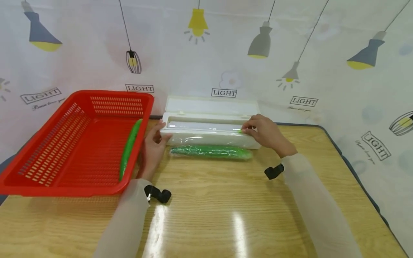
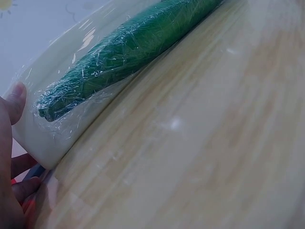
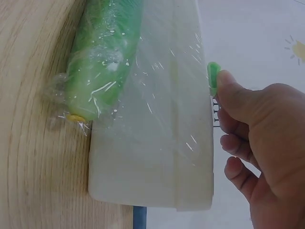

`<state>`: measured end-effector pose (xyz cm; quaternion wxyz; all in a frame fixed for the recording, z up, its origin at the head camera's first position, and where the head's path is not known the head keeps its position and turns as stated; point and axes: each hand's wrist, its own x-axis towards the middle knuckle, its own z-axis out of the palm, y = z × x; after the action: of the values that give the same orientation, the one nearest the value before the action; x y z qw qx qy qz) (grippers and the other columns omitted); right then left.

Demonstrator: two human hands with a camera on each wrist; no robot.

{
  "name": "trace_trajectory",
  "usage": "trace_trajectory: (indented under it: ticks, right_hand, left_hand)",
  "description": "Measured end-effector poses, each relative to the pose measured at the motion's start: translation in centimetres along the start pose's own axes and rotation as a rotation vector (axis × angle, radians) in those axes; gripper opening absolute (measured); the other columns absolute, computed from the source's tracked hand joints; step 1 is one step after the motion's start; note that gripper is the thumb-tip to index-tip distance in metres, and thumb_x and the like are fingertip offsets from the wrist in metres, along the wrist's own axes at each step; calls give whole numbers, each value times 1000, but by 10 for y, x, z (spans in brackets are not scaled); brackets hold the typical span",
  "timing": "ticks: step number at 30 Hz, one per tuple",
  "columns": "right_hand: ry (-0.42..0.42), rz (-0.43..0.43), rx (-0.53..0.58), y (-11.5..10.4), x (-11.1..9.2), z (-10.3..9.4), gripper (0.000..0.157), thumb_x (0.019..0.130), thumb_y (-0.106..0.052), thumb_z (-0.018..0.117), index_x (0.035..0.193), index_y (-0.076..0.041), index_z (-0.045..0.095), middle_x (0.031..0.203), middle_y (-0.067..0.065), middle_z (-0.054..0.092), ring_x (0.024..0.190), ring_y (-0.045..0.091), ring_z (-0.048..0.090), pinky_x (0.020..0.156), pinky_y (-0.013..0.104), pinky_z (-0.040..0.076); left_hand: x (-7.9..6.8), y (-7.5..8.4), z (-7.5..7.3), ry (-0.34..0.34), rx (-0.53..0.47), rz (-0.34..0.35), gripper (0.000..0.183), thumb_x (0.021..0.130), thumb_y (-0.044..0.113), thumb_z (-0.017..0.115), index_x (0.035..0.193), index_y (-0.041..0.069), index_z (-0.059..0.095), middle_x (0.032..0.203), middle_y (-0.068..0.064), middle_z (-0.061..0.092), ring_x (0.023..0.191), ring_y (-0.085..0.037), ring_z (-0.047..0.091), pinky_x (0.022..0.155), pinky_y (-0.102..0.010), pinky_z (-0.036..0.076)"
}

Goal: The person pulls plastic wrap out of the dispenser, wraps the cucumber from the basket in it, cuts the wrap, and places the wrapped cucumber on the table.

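Table [image 1: 206, 200]: light wood grain, glossy, two bright glare streaks [image 1: 239, 233] on the near half. Dark edging [image 1: 342, 156] along the right side. Backdrop [image 1: 180, 53] behind: pale, printed. Hanging lamps, left to right: blue-grey lamp [image 1: 42, 30], caged bulb [image 1: 133, 61], yellow lamp [image 1: 198, 23] with short rays, grey lamp [image 1: 260, 39], smaller grey lamp [image 1: 292, 72] also rayed, second blue-grey lamp [image 1: 367, 52], second caged bulb [image 1: 403, 124] cut by the frame. Below them, five boxed labels [image 1: 224, 92] reading LIGHT. Faint flower [image 1: 231, 79] above the middle one.
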<state>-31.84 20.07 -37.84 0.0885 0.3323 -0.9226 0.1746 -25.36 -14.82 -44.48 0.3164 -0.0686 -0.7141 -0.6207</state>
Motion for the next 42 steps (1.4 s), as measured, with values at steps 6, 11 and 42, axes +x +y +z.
trace_trajectory:
  ticks: [6,11,42]
  right_hand:
    - [14,-43,-23,7,-2,-5,12,92,-18,65,94,-9,72,85,2,61,78,21,51,68,37,40]
    - [54,-45,-31,17,-12,-9,8,90,-15,67,90,-8,72,83,2,60,76,21,50,66,37,39]
    - [116,-43,6,55,-46,-16,5,88,-5,67,91,-5,71,86,6,61,79,22,50,66,39,39]
  left_hand:
    - [3,1,3,-3,-2,1,41,79,-8,72,116,-14,58,132,-28,49,107,-43,58,83,-26,50]
    - [4,2,2,-15,-4,-14,41,80,-7,71,118,-14,57,134,-27,48,108,-41,58,86,-30,50]
    - [-2,7,3,-12,39,-47,39,81,-8,70,118,-12,58,133,-25,50,103,-42,60,83,-43,51]
